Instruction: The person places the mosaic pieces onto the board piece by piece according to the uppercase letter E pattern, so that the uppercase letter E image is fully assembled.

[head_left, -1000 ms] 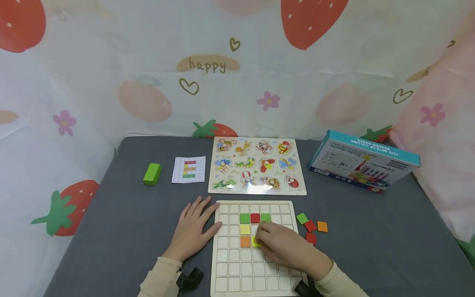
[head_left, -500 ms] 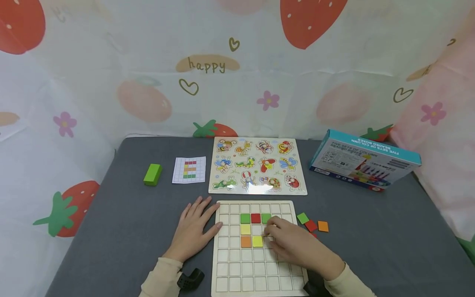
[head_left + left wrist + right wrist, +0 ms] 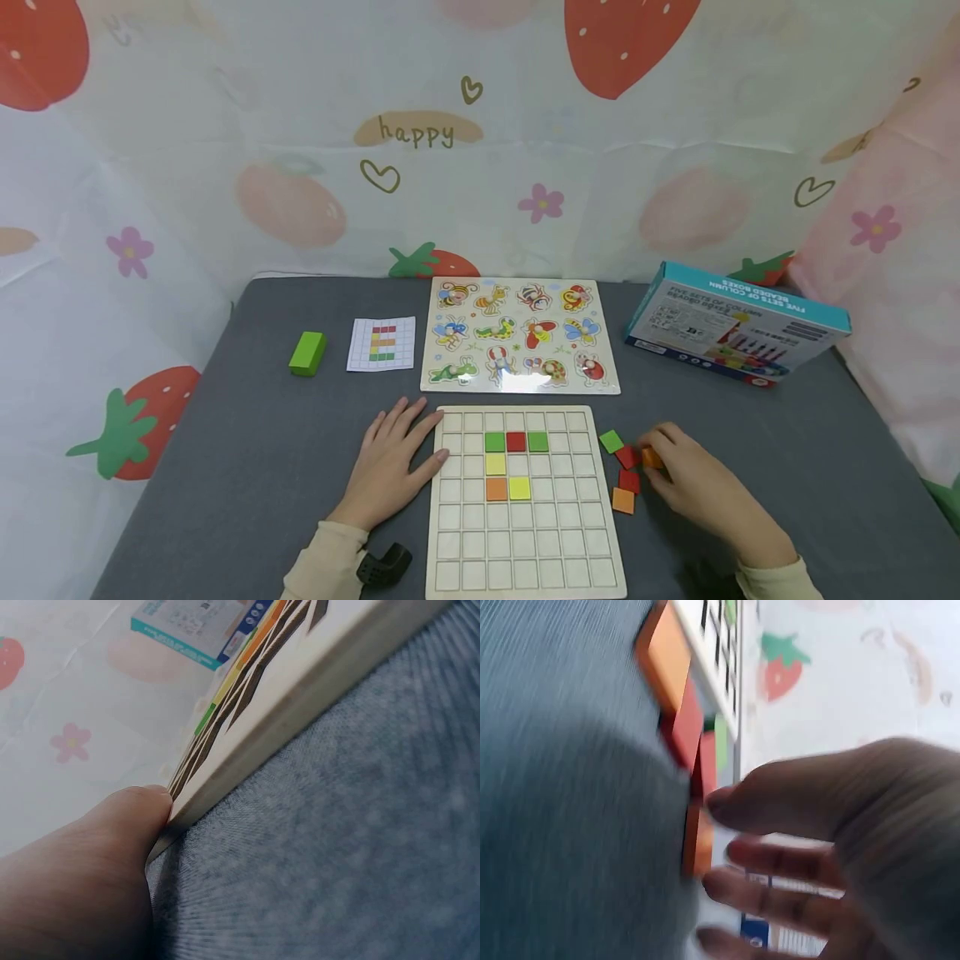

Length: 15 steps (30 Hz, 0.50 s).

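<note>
The right grip (image 3: 693,479) is at an orange tile (image 3: 652,457) near the board (image 3: 522,546)

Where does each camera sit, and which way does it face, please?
Head: on the person's head, facing forward and down at the grid board; left hand, right hand and sleeves show.
Left wrist: on that wrist, looking along the grid board's edge; left thumb shows.
Right wrist: on that wrist, looking at the loose tiles; right thumb and fingers show.
Head and right wrist views share these tiles.

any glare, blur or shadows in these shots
Head view: white glare on the insect board's near edge; right wrist: right hand and tiles blurred, dark shadow on the grey cloth; left wrist: background box looks soft.
</note>
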### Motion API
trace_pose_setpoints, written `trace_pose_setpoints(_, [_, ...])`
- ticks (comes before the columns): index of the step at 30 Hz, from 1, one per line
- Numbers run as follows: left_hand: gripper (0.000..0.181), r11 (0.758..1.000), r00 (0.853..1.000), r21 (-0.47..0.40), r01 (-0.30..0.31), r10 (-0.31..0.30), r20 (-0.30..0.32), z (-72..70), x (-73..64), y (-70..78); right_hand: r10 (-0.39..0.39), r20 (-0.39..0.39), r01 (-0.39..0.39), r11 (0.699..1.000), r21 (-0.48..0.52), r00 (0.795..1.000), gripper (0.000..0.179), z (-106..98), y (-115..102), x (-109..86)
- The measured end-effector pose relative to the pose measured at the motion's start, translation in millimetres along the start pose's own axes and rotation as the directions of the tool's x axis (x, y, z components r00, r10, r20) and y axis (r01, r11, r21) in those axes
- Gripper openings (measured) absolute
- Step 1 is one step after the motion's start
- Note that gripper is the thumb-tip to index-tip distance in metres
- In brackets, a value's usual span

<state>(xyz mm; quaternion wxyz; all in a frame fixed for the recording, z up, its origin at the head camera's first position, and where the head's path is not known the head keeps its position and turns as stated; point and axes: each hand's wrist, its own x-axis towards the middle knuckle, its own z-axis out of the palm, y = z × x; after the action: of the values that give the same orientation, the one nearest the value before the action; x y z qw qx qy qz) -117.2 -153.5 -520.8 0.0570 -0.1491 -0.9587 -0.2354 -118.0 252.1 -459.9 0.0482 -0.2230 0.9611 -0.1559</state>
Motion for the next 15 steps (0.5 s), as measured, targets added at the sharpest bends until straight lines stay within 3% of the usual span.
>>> trace_pose_setpoints(6, [0.059, 1.000, 1.000, 0.001, 0.001, -0.001, -0.003, 0.0, -0.6, -0.1, 0.029, 0.003, -0.029, 0.998, -0.048, 1.000, 0.030, -2.1, 15.8, -10.3])
trace_pose_setpoints(15, [0.058, 1.000, 1.000, -0.005, 0.000, 0.000, -0.003, -0.2, -0.5, 0.0, 0.045, 0.027, -0.045, 0.999, -0.027, 0.999, 0.027, -1.8, 13.5, -7.0])
